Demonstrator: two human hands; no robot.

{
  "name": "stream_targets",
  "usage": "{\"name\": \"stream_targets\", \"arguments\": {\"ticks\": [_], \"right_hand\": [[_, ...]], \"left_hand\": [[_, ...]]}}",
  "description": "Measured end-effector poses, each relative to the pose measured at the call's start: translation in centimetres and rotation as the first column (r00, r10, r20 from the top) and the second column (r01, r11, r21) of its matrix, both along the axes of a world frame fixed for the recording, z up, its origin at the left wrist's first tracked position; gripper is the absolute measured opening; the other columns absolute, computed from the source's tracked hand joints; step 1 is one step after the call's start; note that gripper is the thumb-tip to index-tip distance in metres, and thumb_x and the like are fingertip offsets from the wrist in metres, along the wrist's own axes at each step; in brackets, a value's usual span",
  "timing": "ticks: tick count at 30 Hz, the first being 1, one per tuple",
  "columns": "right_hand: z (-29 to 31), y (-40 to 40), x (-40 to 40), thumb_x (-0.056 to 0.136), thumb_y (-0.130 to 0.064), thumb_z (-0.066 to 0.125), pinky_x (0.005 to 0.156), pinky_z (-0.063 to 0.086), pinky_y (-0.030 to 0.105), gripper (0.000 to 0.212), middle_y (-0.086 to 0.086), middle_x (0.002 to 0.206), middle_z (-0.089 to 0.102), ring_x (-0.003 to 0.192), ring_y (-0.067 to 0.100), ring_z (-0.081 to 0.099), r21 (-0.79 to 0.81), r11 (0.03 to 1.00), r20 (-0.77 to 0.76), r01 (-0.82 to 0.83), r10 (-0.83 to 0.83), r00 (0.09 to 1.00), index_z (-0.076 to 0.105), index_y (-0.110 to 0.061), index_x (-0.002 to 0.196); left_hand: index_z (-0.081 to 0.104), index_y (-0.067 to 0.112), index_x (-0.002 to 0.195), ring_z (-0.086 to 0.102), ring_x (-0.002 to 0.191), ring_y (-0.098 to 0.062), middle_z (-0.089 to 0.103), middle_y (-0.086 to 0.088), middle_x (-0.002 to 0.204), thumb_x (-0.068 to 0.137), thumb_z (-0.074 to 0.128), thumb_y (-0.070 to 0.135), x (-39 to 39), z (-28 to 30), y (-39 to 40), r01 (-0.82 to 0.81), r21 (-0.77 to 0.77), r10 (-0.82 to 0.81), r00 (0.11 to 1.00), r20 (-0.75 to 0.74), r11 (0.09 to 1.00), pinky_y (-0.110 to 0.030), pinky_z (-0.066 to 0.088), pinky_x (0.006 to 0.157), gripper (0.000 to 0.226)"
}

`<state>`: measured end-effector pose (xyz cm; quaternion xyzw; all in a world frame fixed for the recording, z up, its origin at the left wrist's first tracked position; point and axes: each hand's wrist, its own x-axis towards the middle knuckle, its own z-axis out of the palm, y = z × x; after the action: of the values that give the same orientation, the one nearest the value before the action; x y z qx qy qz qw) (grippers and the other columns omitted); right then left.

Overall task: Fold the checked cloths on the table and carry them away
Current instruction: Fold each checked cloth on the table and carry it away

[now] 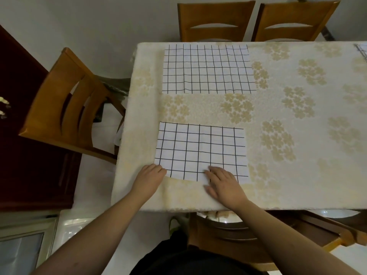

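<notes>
Both forearms reach up from the bottom of the frame. At my left hand [149, 176] the fingers [158, 169] are curled at the near left corner of the near checked cloth [200, 150]; whether they pinch it I cannot tell. My right hand [223, 184] lies flat, fingers straight and slightly spread, pressing the cloth's near edge. That cloth sits at centre frame on the worktop [288, 175]. I count two full checked cloths; the far checked cloth [208, 69] lies flat above it, well apart. A third checked piece [361, 50] peeks in at upper right. Four wooden chairs surround the worktop; nothing blocks the cloths.
</notes>
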<state>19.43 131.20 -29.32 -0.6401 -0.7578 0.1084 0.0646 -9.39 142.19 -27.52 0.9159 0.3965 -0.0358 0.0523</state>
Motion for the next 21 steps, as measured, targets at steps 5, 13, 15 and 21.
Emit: {"name": "stream_targets", "arguments": {"ticks": [5,13,15,21], "right_hand": [[-1.3,-1.0,-1.4,0.099,-0.06,0.022,0.119,0.011,0.044,0.065,0.009,0.161,0.015,0.148,0.029,0.013,-0.148,0.988,0.083,-0.039,0.052,0.995,0.022,-0.023,0.153],[-1.4,-1.0,-1.3,0.1,-0.06,0.015,0.115,0.009,0.046,0.068,0.011,0.161,0.01,0.148,0.031,0.01,-0.212,0.977,0.103,-0.037,0.06,0.993,0.015,-0.02,0.154],[-1.5,-1.0,-1.3,0.1,-0.06,0.016,0.114,0.011,0.046,0.068,0.012,0.161,0.012,0.147,0.032,0.013,-0.22,0.975,0.11,-0.035,0.06,0.992,0.016,-0.019,0.154],[-1.5,-1.0,-1.0,0.101,-0.059,0.015,0.115,0.009,0.045,0.065,0.009,0.162,0.007,0.148,0.029,0.008,-0.237,0.971,0.086,-0.044,0.066,0.994,0.011,-0.022,0.155]], "left_hand": [[0.065,0.016,0.079,0.058,0.073,-0.019,0.059,0.002,0.079,0.081,0.061,0.027,-0.8,-0.4,-0.3,0.069,0.008,-0.07,0.994,0.089,0.998,-0.031,0.047,0.064,0.012],[0.067,0.016,0.087,0.06,0.084,-0.021,0.061,0.0,0.09,0.087,0.06,0.031,2.5,-1.4,0.0,0.111,0.049,-0.117,0.98,0.162,0.993,-0.034,0.049,0.076,0.017],[0.066,0.017,0.105,0.061,0.103,-0.025,0.062,-0.003,0.11,0.079,0.073,0.029,4.2,-1.8,-0.3,0.092,0.015,-0.093,0.977,0.191,0.996,-0.038,0.049,0.088,0.029],[0.012,0.024,0.155,0.009,0.149,-0.022,0.009,-0.002,0.163,0.095,0.03,0.054,5.7,-2.3,0.0,0.053,-0.13,-0.057,0.998,-0.024,0.99,-0.043,0.009,0.12,0.069]]}}
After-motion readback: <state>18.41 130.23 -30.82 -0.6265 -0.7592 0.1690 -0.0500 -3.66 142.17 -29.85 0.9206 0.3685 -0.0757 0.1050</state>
